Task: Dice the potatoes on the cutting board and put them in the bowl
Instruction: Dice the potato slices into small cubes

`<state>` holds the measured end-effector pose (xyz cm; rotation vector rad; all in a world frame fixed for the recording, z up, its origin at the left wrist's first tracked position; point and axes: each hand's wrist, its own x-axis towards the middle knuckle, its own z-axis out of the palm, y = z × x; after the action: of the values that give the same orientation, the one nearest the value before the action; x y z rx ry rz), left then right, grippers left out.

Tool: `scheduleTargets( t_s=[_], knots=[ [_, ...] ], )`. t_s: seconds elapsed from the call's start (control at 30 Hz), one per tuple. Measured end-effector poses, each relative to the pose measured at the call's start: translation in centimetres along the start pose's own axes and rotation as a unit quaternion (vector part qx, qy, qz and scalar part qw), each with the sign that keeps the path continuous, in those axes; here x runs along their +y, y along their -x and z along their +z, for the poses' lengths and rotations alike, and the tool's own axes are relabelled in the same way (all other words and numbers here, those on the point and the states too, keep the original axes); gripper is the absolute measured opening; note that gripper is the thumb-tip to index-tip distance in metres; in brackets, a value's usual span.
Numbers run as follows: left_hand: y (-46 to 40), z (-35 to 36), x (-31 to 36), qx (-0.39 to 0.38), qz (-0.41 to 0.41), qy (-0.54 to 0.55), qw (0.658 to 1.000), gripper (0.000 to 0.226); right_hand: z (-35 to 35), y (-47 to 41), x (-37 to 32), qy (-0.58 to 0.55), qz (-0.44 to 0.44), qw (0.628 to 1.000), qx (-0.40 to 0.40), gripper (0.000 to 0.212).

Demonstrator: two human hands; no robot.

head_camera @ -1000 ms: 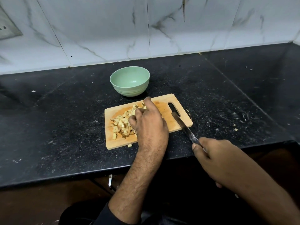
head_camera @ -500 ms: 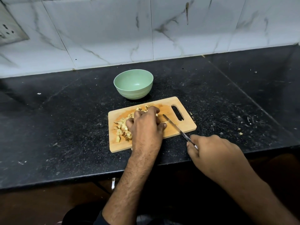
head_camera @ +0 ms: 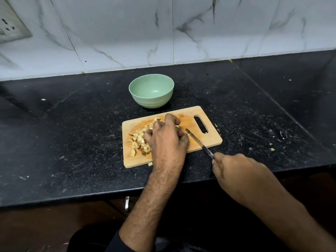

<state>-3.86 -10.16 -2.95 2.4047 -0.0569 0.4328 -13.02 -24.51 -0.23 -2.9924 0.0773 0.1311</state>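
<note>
A wooden cutting board (head_camera: 205,140) lies on the black counter, and a pile of diced potato pieces (head_camera: 139,138) covers its left half. My left hand (head_camera: 166,137) sits over the right side of the pile, fingers curled down around the pieces. My right hand (head_camera: 234,170) grips the handle of a knife (head_camera: 199,142) at the counter's front edge; the blade lies low across the board, its tip beside my left fingers. Behind the board stands a pale green bowl (head_camera: 151,90), with nothing in it.
The black stone counter (head_camera: 72,133) runs to a white marble-tiled wall (head_camera: 127,33). A wall socket (head_camera: 11,28) is at the top left. Small potato scraps (head_camera: 271,149) lie right of the board, and one piece (head_camera: 150,164) sits at the board's front edge.
My left hand has curled tighter over the potato pieces. The knife has swung in from the board's right end, its tip now close to my left fingers.
</note>
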Motion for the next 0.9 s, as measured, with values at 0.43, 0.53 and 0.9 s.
scheduleTargets(
  t_s=[0.43,0.53,0.9],
  knots=[
    [0.3,-0.4,-0.3,0.005,0.003,0.003,1.000,0.043,-0.5,0.8,-0.8,0.006,0.006,1.000,0.024,0.025],
    [0.3,-0.3,-0.3,0.009,0.003,0.005,1.000,0.040,-0.2,0.0,-1.2,0.000,-0.002,1.000,0.009,0.025],
    [0.3,-0.5,-0.4,0.013,0.004,0.005,1.000,0.040,-1.0,1.7,0.4,-0.016,0.003,0.998,-0.056,0.025]
  ],
)
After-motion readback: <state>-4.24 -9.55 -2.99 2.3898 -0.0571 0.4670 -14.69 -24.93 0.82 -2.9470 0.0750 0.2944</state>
